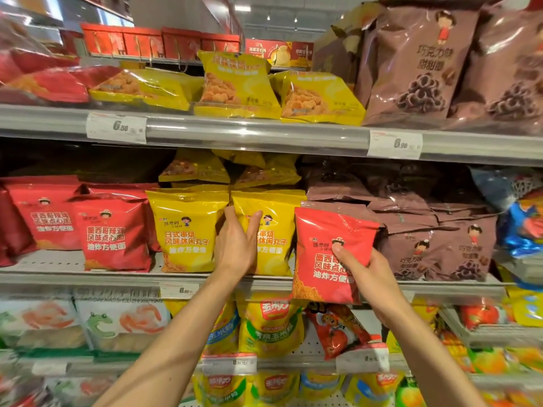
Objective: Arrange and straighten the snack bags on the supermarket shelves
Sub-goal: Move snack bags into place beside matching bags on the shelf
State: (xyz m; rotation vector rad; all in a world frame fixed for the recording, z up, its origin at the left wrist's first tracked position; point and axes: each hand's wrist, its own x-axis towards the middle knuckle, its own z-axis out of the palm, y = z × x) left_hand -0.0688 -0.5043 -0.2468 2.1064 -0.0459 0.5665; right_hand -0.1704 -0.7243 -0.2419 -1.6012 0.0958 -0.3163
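The left hand [236, 245] reaches up to the middle shelf [88, 279] and grips a yellow snack bag [274, 230] standing at the shelf's front edge, thumb on the bag's face and the other fingers curled round its left side, in the gap between it and a second yellow bag [185, 227] just beside it on the left. The right hand [364, 273] holds a red snack bag [326, 254] upright in front of the shelf edge, thumb pressed on the bag's printed front and the remaining fingers wrapped behind its lower right corner; this bag hangs off the shelf, overlapping the front rail, between the gripped yellow bag and a pile of brown bags [440, 245] lying and leaning at the shelf's right part. Toward the left end of the same shelf stand two more red bags [113, 233] of the same print, upright and facing out. More yellow bags lie flat behind the front row. On the upper shelf [249, 136], yellow bags [238, 83] lean back near the middle, with tall brown bags [417, 63] at the right and red ones at the left. Price labels [395, 144] sit on the shelf rails. Below, the lower shelves carry other yellow, red and white packets.
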